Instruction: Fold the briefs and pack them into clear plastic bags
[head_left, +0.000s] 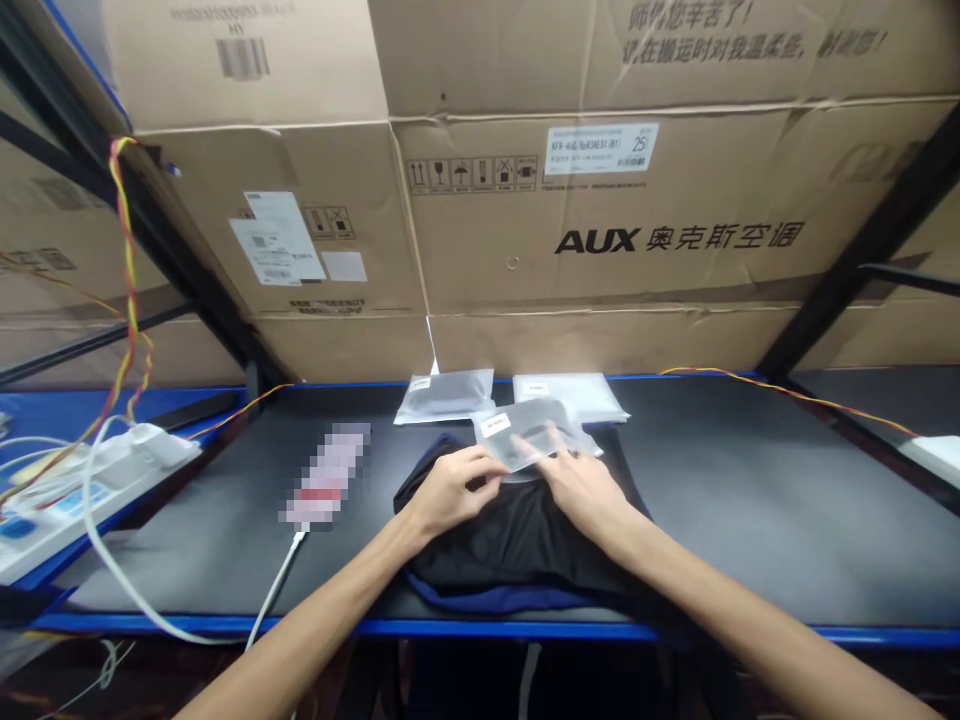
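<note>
the bag (526, 416) lies just beyond both hands, over the black cloth (502, 545), long axis going left to right, with the left hand (459, 488) pinching its near edge and the right hand (586, 490), half open, touching its face.

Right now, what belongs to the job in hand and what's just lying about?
In the job:
labelled bag, touched by left hand and right hand
black fabric beneath
probably both similar bags behind

Apparently just lying about:
pixelated object
power strip
yellow-red wires
AUX carton
</note>
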